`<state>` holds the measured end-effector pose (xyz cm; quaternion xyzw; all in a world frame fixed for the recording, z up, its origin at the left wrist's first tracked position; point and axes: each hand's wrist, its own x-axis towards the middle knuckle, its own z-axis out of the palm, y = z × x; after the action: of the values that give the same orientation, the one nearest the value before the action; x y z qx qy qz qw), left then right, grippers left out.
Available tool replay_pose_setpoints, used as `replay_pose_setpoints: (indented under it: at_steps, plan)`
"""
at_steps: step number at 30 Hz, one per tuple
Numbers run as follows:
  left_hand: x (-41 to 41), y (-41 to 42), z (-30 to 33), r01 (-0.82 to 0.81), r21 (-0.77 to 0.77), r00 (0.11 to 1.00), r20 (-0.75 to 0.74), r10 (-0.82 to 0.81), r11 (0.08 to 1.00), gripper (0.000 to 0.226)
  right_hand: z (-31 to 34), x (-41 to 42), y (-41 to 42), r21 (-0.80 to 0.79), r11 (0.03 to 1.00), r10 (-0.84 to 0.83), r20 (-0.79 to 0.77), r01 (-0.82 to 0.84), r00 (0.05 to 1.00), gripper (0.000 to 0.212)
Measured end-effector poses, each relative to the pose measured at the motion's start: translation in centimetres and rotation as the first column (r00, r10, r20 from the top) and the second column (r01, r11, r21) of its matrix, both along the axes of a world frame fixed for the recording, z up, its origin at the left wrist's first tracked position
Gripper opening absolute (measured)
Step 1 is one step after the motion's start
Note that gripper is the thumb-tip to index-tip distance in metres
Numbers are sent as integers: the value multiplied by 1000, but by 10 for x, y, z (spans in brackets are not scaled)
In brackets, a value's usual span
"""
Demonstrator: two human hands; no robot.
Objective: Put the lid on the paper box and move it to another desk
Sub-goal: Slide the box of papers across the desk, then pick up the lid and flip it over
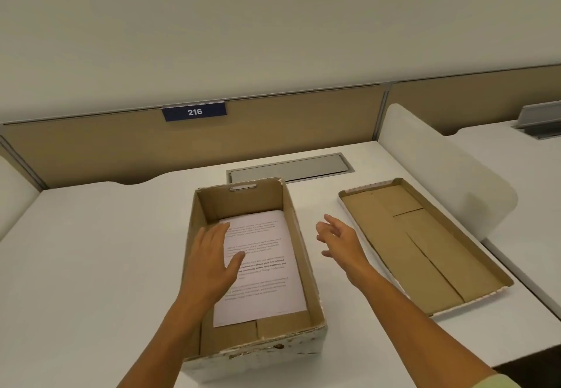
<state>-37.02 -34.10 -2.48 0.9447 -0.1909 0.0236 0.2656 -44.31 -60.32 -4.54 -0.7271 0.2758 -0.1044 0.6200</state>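
Nearest the camera, two bare forearms reach forward over a white worktop (91, 251). The left hand (212, 263) is spread flat, palm down, fingers together and thumb splayed, over the left wall of the paper box (306, 269); whether it touches the cardboard or the sheet below cannot be told. The right hand (340, 240) hangs in the air between the box and the lid, fingers loosely apart and slightly curled, holding nothing.

The paper box stands open in the middle of the worktop, brown inside and pale and patterned outside, with a slot handle cut in its far wall. A printed sheet of paper (267, 269) lies flat on its bottom (the text is too small to read).

The lid (425, 245) lies to the right of the box, apart from it, its brown inside facing up and its white rim showing, close to a white rounded divider panel (440, 169) at the worktop's right edge.

Farther back, a grey cable hatch (288, 167) is set into the worktop just behind the box. Behind it runs a tan partition (106, 148) carrying a blue sign (194, 111) reading 216. Beyond the divider is a second desk (522, 175).
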Motion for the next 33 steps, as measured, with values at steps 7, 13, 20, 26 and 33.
replay_pose_setpoints:
  at_steps: [7,13,20,26,33]
  plan:
    - [-54,-89,12,153,-45,988,-3,-154,987,67,10,-59,-63,-28,999,18,30,-17,999,56]
    - [-97,-160,17,138,-51,990,-1,-138,989,68,21,-106,-128,-104,995,14,74,-7,997,60]
    - [-139,-237,12,122,-20,993,-2,-122,992,67,30,-155,-195,-248,969,23,89,0,996,60]
    - [-146,-278,-5,133,40,988,-81,-130,990,70,30,-169,-232,-299,954,17,97,13,995,58]
    - [-134,-316,-28,163,18,978,-138,-159,986,67,14,-169,-270,-342,940,12,41,3,999,63]
